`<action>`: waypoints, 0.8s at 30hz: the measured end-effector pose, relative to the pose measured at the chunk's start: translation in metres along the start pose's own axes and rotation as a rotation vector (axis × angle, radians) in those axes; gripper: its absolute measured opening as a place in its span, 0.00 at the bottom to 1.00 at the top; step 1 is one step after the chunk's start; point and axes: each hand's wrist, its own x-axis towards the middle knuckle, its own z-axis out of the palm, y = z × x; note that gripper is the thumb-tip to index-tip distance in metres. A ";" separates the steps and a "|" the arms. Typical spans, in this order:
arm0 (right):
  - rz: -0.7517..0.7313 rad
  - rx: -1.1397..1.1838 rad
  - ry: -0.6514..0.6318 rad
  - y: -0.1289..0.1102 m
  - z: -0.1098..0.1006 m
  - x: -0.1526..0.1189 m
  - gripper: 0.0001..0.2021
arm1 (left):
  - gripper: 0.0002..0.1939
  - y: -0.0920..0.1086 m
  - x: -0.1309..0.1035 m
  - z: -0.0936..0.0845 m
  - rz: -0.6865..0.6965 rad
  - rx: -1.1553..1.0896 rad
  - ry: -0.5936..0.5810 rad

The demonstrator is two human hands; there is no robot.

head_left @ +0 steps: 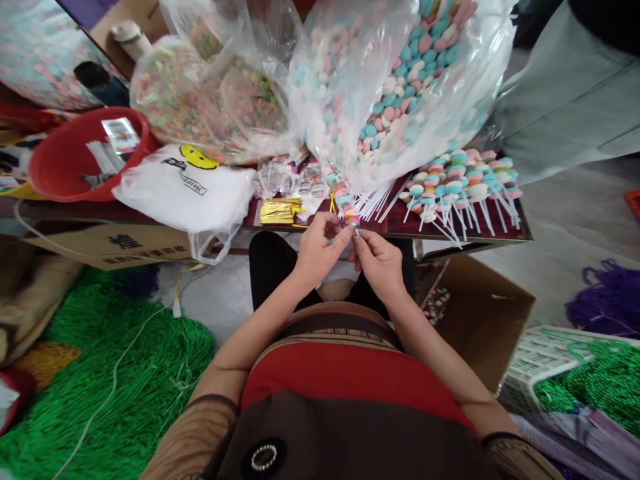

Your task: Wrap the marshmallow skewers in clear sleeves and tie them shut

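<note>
Both hands meet at the table's front edge, around the lower end of a marshmallow stick [344, 199] with pink, blue and white pieces. My left hand [323, 247] has its thumb and fingers closed at the bottom of the pieces. Pinched beside it, my right hand [377, 261] grips the white stick below them. Just left lies a bundle of gold twist ties [280, 211], with printed clear wrappers [313, 180] behind it. Loose white sticks [373, 203] fan out to the right. Farther right is a pile of marshmallow sticks [460, 177]. Exact finger contact is partly hidden.
Large clear bags of marshmallows [400, 87] and small colourful pieces [210, 100] line the back. A red basin [55, 157] and white plastic bag [185, 187] stand left. An open carton [480, 313] is below right; green bead strings [130, 367] cover the floor left.
</note>
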 end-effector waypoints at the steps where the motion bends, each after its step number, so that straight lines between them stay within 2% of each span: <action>1: -0.019 -0.023 0.006 0.000 0.000 0.000 0.14 | 0.13 0.002 -0.001 0.001 0.056 0.082 0.015; 7: -0.053 -0.107 0.029 0.002 -0.001 -0.003 0.15 | 0.01 0.003 0.002 0.001 0.247 0.288 0.050; 15: -0.126 -0.224 0.053 0.002 0.000 -0.005 0.16 | 0.04 -0.001 0.005 0.002 0.354 0.424 0.091; 19: -0.190 -0.314 0.083 0.006 0.000 -0.004 0.16 | 0.07 0.000 0.009 0.002 0.327 0.399 0.057; 24: -0.238 -0.539 0.159 0.013 0.002 0.003 0.17 | 0.09 0.000 0.008 0.004 0.332 0.355 0.006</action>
